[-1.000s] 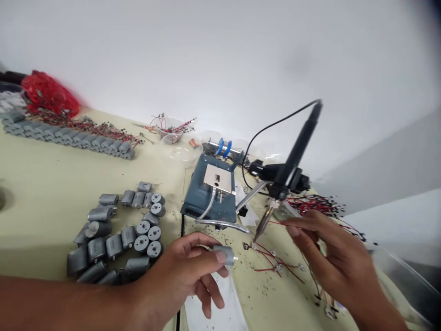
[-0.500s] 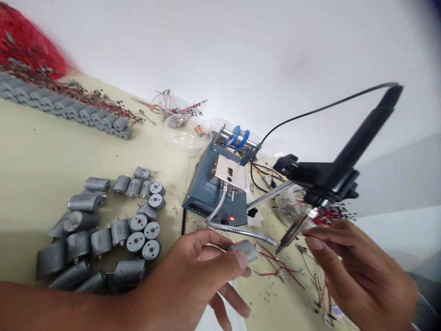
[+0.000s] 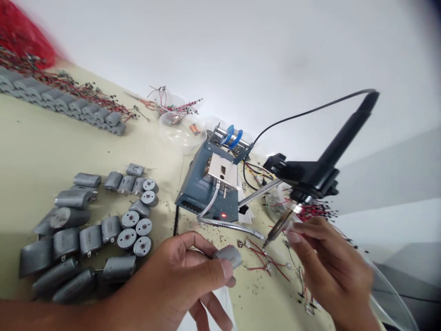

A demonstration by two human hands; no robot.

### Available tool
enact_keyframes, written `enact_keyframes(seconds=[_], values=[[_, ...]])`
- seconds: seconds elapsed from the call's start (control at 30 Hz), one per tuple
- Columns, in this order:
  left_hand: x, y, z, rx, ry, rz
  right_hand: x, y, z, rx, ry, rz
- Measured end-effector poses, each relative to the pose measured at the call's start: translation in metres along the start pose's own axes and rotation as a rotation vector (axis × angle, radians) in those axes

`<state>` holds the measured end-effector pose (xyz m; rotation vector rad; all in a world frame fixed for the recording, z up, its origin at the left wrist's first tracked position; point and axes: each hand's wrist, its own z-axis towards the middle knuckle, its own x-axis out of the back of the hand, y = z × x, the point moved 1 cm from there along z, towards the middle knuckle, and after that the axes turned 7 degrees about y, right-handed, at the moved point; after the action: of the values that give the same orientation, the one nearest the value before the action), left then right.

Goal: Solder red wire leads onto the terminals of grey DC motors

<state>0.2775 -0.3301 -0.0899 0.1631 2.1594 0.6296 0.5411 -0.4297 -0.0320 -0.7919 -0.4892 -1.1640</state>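
My left hand (image 3: 193,271) pinches a small grey electric motor (image 3: 229,256) between thumb and fingers, its other fingers spread below. My right hand (image 3: 330,266) is closed in a pinch beside the soldering iron (image 3: 280,225), apparently on a thin red wire that is mostly hidden now. The iron sits clamped in a black holder (image 3: 310,177), its tip pointing down to the left. Close to the tip ends a flexible metal solder feed tube (image 3: 237,226). Red wires with small metal-looking parts (image 3: 268,265) lie on the table below it.
A blue-grey solder feeder (image 3: 203,186) with a red light stands mid-table, carrying a blue solder reel (image 3: 232,137). Loose motors (image 3: 91,236) crowd the left; stacked motors (image 3: 62,102) line the back beside wire bundles. Clear plastic tubs (image 3: 181,133), scissors (image 3: 146,103) and a red bag (image 3: 24,32) lie behind.
The view has shifted, so the whole scene sits further left. Both hands keep their pinches; my right hand has moved slightly closer to the iron. The red wire at its fingertips shows less.
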Motion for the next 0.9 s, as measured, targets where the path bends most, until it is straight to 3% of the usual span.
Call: enact_keyframes(seconds=[0.27, 0.9], values=[[0.0030, -0.0012, 0.0017, 0.002, 0.001, 0.022, 0.0027, -0.0032, -0.0020, -0.027, 0.076, -0.003], [0.0019, -0.0058, -0.0020, 0.042, -0.012, 0.051, -0.0020, -0.0027, -0.0013, -0.016, 0.035, -0.033]])
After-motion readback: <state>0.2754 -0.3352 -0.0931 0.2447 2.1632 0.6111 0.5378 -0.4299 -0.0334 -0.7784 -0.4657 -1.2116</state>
